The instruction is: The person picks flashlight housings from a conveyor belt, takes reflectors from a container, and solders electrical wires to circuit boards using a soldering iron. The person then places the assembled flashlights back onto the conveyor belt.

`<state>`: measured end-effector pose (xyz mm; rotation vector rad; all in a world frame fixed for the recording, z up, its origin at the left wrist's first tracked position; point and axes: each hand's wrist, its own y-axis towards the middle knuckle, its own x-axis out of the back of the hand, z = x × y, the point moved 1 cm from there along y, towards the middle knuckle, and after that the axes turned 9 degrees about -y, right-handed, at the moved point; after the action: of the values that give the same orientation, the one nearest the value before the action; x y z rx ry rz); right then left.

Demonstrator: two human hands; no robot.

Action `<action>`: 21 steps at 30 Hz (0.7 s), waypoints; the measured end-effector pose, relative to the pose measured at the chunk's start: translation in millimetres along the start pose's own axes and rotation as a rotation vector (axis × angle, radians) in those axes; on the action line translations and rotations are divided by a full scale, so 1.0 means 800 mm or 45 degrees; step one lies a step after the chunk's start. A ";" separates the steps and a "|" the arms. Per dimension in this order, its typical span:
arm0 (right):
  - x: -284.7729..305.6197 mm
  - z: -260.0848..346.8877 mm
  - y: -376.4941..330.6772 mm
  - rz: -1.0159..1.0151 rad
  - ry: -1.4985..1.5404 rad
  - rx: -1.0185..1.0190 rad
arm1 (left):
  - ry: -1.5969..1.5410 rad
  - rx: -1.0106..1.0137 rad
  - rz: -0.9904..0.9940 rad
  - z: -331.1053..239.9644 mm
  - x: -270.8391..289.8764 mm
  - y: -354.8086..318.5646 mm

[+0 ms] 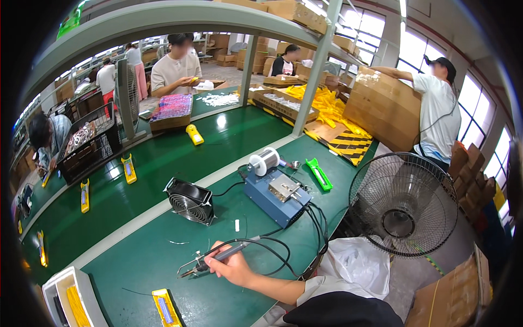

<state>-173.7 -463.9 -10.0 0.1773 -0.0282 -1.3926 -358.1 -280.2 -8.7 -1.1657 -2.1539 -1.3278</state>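
Soldering iron [236, 249]: over green bench [120, 256], tip leftward.
Right hand [230, 267]: fingers closed, pinching the iron's handle.
Left hand: out of view; fingers cannot be told.
Yellow casing [165, 309]: on the bench, near the iron's tip.
Black fan [190, 203]: beyond the iron.

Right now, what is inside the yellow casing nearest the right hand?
A pale purple cylinder lies lengthwise in the yellow casing. The casing's floor beneath it is covered, and the near end runs out of frame.

Soldering iron [230, 252]: matt grip, metal tip [188, 271]. Yellow casing [159, 294]: plastic. Conveyor belt [234, 131]: smooth, glossy.
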 end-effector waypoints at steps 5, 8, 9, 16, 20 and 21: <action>0.000 0.000 0.000 0.036 -0.028 0.023 | -0.152 0.149 -0.022 0.017 -0.010 -0.017; 0.000 -0.004 0.002 0.033 -0.043 0.028 | -0.094 0.119 -0.079 0.022 -0.012 -0.020; -0.002 -0.003 0.001 0.021 -0.043 0.039 | -0.123 0.133 -0.105 0.022 -0.013 -0.020; -0.002 -0.005 0.001 0.025 -0.038 0.022 | -0.162 0.186 -0.125 0.022 -0.016 -0.019; -0.002 -0.004 0.000 0.044 -0.097 0.016 | -0.140 0.197 -0.129 0.023 -0.017 -0.022; -0.002 -0.003 0.000 0.056 -0.092 0.011 | -0.132 0.188 -0.132 0.022 -0.016 -0.021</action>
<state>-173.9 -461.9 -12.4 0.1331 -0.0975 -1.3550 -361.8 -274.4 -35.6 -1.1001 -2.3708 -1.1491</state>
